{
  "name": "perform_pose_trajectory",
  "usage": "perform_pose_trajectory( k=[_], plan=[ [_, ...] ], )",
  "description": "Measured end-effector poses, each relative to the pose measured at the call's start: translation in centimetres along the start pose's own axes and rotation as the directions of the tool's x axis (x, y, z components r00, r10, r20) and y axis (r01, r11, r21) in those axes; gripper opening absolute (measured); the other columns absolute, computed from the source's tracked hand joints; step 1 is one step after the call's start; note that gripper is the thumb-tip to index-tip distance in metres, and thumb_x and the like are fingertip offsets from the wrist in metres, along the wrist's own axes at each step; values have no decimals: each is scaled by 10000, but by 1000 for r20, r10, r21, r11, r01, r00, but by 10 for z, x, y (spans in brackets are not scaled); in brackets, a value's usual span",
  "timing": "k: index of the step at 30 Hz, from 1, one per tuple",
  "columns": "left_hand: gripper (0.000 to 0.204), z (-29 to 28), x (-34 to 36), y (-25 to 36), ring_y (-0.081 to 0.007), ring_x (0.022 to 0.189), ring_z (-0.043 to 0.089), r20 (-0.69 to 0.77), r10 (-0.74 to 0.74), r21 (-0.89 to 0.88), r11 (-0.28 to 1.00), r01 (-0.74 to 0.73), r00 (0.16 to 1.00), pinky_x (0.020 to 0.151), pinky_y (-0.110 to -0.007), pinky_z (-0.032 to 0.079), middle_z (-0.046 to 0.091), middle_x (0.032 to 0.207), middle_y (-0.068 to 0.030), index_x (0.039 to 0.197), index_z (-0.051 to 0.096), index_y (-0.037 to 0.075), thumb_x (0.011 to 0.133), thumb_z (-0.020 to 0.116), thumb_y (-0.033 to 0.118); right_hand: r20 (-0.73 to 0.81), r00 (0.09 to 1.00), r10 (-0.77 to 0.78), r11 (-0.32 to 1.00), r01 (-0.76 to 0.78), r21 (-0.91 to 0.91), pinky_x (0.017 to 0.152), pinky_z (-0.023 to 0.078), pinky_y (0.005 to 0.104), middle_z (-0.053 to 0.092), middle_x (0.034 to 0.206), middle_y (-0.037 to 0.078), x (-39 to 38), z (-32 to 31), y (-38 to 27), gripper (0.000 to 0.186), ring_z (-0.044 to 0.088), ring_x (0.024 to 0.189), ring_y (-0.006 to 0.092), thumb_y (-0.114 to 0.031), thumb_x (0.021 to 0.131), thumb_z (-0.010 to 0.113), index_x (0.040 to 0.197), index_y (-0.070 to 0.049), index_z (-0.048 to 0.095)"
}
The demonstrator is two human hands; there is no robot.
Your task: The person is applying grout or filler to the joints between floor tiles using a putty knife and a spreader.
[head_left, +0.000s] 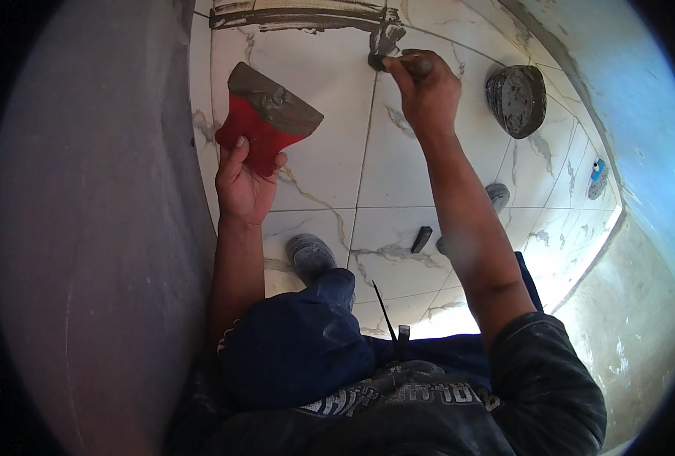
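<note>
My left hand [245,190] grips a wide red putty knife [257,137] by its red body, thumb on top. Grey paste [276,102] is smeared over its broad blade, which tilts up and to the right. Farther ahead, my right hand [434,99] is closed around a dark round-ended handle of a small putty knife [419,68]. Its blade end touches wet grey paste [387,42] on the tiled floor, and the blade itself is mostly hidden. From there, a band of dark paste [299,17] runs left along a tile joint.
White marbled tiles [299,61] cover the floor. A black tub [516,102] of grey paste stands to the right, with a blue-handled tool [597,178] beyond it. Between my shoes [311,254] lies a small dark block [422,239]. Grey walls [102,228] rise on both sides.
</note>
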State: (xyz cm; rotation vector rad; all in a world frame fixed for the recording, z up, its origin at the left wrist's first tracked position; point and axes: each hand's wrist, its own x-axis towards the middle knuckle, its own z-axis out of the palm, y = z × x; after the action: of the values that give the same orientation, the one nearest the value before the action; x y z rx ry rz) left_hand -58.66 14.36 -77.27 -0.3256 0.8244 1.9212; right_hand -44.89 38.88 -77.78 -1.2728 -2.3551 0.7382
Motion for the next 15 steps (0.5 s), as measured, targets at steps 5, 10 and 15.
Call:
perform_pose_trajectory(
  k=[5,10,15],
  plan=[
    [372,-3,0,-4,-168,1093,571,12,-2,-19,1000,2,1000,717,-343,509,570,1258,-21,1332,442,148,967,510,177,-99,995,-27,998,32,51,650,531,367,691,862,128,32,-8,14,354,675,726,286,-328,734,812,872,-35,668],
    [361,-1,1,-3,-162,1079,578,24,5,-14,1000,-5,1000,728,-352,517,575,1246,-17,1323,452,148,968,510,179,113,963,-245,968,249,-20,656,531,372,672,883,86,53,-6,13,307,665,757,279,-303,757,787,945,-87,676],
    [363,1,1,-2,-161,1064,583,-6,1,2,1000,-1,1000,723,-345,510,580,1239,-13,1323,452,147,967,511,185,220,876,-430,900,435,24,661,526,366,646,879,69,36,-15,22,298,654,775,272,-221,758,789,997,-101,659]
  ],
)
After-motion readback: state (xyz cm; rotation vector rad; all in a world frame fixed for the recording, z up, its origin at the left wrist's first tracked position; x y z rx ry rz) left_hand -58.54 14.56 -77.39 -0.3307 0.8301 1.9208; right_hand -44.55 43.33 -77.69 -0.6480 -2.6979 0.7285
